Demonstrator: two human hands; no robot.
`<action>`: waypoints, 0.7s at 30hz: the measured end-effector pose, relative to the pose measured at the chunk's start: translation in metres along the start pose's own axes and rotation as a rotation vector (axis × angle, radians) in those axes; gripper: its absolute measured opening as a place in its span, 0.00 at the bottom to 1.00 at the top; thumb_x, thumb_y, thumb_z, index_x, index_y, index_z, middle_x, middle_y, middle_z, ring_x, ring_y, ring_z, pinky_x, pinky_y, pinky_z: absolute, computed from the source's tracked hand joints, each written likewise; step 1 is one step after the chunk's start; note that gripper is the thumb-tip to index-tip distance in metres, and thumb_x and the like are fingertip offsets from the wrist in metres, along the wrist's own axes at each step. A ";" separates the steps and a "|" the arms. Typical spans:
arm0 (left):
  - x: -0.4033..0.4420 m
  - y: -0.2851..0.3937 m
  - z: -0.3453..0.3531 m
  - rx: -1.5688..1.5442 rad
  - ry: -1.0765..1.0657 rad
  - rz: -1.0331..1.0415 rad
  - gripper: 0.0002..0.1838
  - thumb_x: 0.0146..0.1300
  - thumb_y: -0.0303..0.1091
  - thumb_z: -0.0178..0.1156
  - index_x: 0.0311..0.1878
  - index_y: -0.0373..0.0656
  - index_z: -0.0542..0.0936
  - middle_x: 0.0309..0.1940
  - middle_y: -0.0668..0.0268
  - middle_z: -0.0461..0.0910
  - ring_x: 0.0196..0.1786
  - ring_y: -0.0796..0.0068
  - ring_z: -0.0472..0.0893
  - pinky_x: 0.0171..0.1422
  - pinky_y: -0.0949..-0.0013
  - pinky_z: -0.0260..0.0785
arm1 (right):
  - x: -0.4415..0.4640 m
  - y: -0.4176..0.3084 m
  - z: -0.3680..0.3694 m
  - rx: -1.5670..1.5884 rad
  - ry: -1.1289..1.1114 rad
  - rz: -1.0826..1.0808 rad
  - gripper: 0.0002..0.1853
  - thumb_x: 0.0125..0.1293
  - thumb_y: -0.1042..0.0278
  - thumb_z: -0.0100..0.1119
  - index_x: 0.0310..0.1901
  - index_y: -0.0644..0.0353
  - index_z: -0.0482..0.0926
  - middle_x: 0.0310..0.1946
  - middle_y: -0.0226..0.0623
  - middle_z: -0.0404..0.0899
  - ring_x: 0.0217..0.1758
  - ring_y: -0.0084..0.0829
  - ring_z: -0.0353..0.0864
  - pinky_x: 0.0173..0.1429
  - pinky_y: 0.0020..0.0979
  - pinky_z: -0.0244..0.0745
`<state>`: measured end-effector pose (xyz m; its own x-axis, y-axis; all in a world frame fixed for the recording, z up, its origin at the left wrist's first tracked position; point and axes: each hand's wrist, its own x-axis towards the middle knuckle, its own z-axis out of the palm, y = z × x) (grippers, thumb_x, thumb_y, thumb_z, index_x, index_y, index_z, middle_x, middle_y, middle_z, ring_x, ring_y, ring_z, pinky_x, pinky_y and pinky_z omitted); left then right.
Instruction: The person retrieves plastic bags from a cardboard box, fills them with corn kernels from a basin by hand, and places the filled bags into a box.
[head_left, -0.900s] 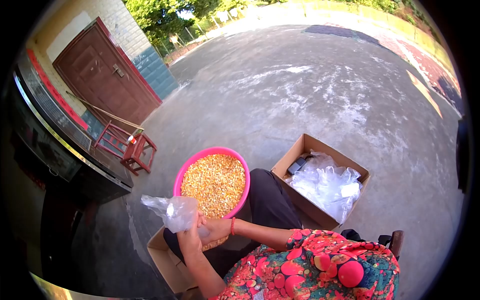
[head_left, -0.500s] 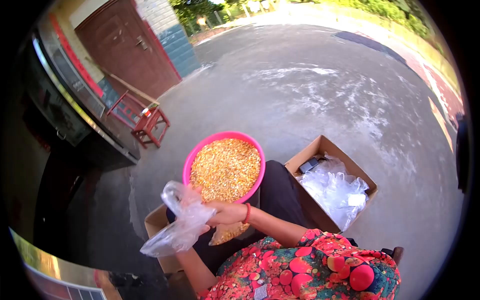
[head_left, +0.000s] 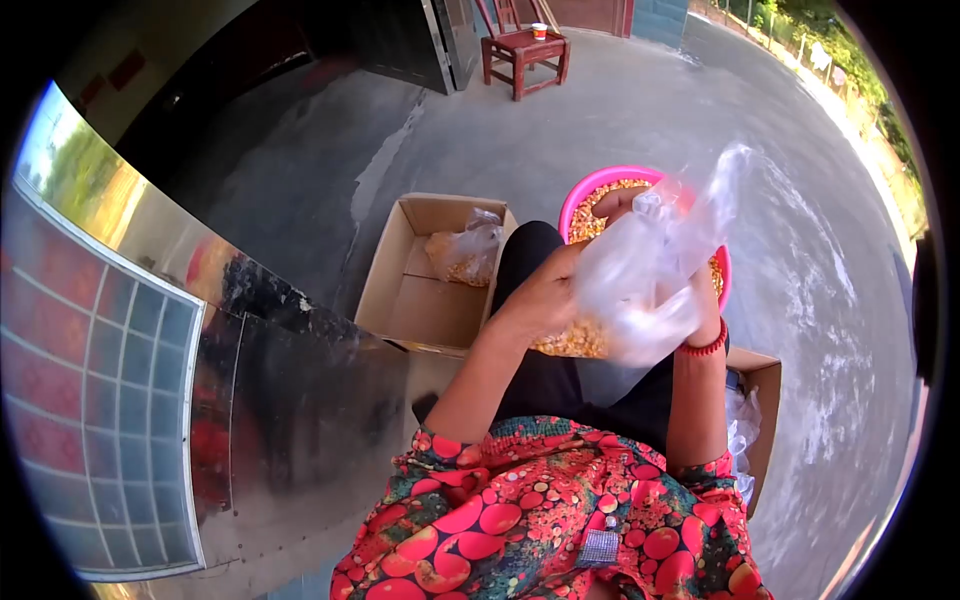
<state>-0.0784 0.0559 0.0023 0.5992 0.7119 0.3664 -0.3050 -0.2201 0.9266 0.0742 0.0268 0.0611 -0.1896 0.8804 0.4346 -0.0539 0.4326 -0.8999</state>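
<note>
A thin clear plastic bag is bunched between my two hands above my lap, partly blurred. My left hand is closed on its left side. My right hand, with a red beaded bracelet at the wrist, grips it from the right; the plastic covers most of its fingers. Yellow corn kernels show in clear plastic below my left hand; whether this is the same bag I cannot tell. Behind my hands stands a pink basin of corn kernels, partly hidden by the plastic.
To the left, an open cardboard box holds a bag of corn. At my right, another cardboard box contains clear plastic bags. A red wooden chair bearing a small cup stands farther off, near a dark door.
My view has swung left, bringing the left box with its bag of corn into sight. My hands have moved apart around the plastic, which now hangs in front of the basin.
</note>
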 end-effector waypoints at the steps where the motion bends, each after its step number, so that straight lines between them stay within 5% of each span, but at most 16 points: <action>1: -0.001 -0.004 -0.008 -0.107 0.038 -0.029 0.10 0.66 0.27 0.50 0.46 0.33 0.74 0.31 0.70 0.74 0.37 0.80 0.73 0.48 0.78 0.66 | 0.004 0.004 -0.001 0.076 0.045 0.018 0.17 0.55 0.78 0.62 0.47 0.64 0.74 0.47 0.36 0.76 0.51 0.28 0.75 0.54 0.29 0.70; 3: -0.003 -0.006 -0.033 -0.283 0.210 -0.063 0.09 0.66 0.26 0.49 0.45 0.34 0.74 0.30 0.68 0.73 0.35 0.78 0.73 0.47 0.73 0.68 | 0.012 0.007 -0.002 -0.074 0.042 -0.021 0.17 0.56 0.78 0.62 0.48 0.63 0.74 0.47 0.36 0.76 0.51 0.28 0.74 0.56 0.30 0.69; 6: -0.015 -0.001 -0.093 -0.166 0.451 -0.021 0.09 0.68 0.29 0.47 0.41 0.34 0.75 0.26 0.67 0.71 0.36 0.72 0.75 0.47 0.68 0.68 | 0.023 0.020 -0.008 0.204 0.245 -0.025 0.12 0.61 0.75 0.57 0.46 0.65 0.74 0.42 0.34 0.77 0.49 0.26 0.73 0.58 0.31 0.64; 11: -0.043 -0.048 -0.201 -0.060 0.683 -0.189 0.10 0.68 0.32 0.49 0.41 0.35 0.75 0.26 0.68 0.72 0.36 0.73 0.74 0.48 0.70 0.68 | 0.017 0.056 -0.035 0.242 0.134 0.068 0.06 0.65 0.76 0.50 0.42 0.64 0.75 0.32 0.32 0.76 0.37 0.22 0.73 0.47 0.25 0.67; 18: -0.078 -0.167 -0.364 0.498 1.004 -0.376 0.10 0.67 0.32 0.50 0.44 0.37 0.78 0.32 0.66 0.78 0.34 0.76 0.76 0.44 0.71 0.70 | -0.003 0.108 -0.043 0.186 0.206 0.356 0.03 0.66 0.73 0.52 0.38 0.62 0.75 0.28 0.28 0.75 0.31 0.17 0.72 0.39 0.21 0.67; 19: -0.076 -0.174 -0.380 0.495 0.991 -0.383 0.10 0.67 0.32 0.50 0.44 0.37 0.78 0.32 0.66 0.78 0.34 0.76 0.76 0.44 0.71 0.70 | -0.008 0.115 -0.045 0.178 0.219 0.386 0.03 0.66 0.73 0.52 0.38 0.62 0.75 0.27 0.28 0.75 0.31 0.17 0.72 0.39 0.21 0.67; 21: -0.069 -0.196 -0.403 0.963 0.833 -0.560 0.11 0.66 0.30 0.51 0.46 0.37 0.79 0.38 0.66 0.80 0.37 0.74 0.79 0.44 0.70 0.71 | -0.013 0.125 -0.051 0.164 0.252 0.432 0.03 0.66 0.74 0.52 0.38 0.63 0.75 0.27 0.28 0.75 0.31 0.17 0.72 0.38 0.20 0.67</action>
<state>-0.3580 0.3188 -0.2393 -0.2458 0.9653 0.0886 0.6542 0.0977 0.7500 0.1196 0.0795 -0.0554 0.0125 0.9999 -0.0002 -0.1795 0.0020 -0.9838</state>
